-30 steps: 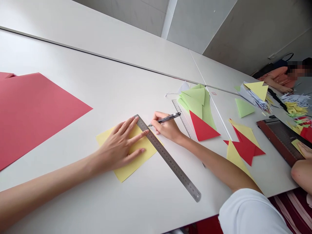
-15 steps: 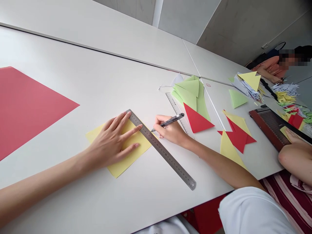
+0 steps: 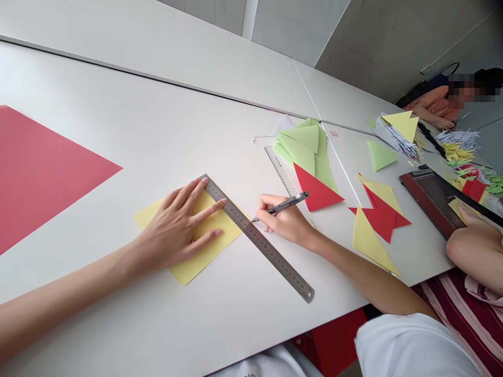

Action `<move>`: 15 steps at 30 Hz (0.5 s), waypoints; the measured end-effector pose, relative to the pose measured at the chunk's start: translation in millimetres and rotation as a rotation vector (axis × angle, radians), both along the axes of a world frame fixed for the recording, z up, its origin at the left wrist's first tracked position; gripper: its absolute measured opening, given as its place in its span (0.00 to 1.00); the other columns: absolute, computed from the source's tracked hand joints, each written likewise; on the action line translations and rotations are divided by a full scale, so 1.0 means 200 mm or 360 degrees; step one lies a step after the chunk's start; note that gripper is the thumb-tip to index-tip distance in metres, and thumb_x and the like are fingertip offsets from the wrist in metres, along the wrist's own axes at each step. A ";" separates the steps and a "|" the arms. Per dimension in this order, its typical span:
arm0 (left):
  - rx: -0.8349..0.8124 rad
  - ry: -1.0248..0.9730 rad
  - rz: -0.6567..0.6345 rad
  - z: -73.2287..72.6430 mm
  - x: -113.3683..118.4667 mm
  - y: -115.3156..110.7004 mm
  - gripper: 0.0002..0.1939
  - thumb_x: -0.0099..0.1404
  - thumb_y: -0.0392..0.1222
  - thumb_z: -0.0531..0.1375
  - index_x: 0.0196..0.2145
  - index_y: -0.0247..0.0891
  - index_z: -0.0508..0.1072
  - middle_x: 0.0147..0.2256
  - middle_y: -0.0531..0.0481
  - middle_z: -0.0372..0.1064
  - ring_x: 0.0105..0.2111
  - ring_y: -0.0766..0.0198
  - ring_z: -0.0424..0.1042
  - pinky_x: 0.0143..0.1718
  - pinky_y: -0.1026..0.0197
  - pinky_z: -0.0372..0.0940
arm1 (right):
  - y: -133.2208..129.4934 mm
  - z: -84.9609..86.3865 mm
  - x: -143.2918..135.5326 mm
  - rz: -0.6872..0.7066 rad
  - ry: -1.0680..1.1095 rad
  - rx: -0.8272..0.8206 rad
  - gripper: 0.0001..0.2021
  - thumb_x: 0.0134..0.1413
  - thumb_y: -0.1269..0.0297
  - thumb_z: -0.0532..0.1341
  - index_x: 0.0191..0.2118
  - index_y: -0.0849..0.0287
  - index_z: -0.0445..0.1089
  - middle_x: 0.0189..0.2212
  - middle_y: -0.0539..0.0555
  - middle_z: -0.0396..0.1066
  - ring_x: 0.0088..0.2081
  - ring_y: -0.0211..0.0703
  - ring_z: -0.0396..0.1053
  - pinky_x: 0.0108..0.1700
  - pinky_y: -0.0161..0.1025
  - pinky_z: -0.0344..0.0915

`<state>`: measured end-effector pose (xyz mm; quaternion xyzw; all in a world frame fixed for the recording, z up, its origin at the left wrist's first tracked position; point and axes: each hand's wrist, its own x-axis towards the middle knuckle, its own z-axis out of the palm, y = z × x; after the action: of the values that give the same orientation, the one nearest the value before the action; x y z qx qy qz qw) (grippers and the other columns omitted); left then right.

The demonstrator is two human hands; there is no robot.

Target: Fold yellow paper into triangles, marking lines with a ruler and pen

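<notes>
Left hand [image 3: 176,222] lies splayed onto the ruler [image 3: 260,240]; right hand [image 3: 286,224] grips a tilted pen [image 3: 288,202].

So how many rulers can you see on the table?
2. A metal ruler lies partly over the yellow paper, touched by the left hand; a clear ruler lies beside the green papers, partly hidden behind the right hand. Others may be hidden.
</notes>
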<state>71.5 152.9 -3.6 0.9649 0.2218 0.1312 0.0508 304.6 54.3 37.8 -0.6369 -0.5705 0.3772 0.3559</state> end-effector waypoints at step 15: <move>-0.0053 -0.0037 0.0003 -0.01 -0.01 0.00 0.26 0.71 0.54 0.51 0.65 0.53 0.55 0.71 0.48 0.27 0.68 0.41 0.44 0.63 0.39 0.49 | -0.22 -0.05 -0.02 -0.0029 -0.0223 0.0381 0.12 0.68 0.62 0.50 0.45 0.53 0.70 0.40 0.53 0.77 0.47 0.46 0.75 0.50 0.43 0.71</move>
<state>70.1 153.8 -5.6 0.9621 0.2243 0.1388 0.0694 301.3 9.5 27.1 -0.6198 -0.6290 0.2578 0.3922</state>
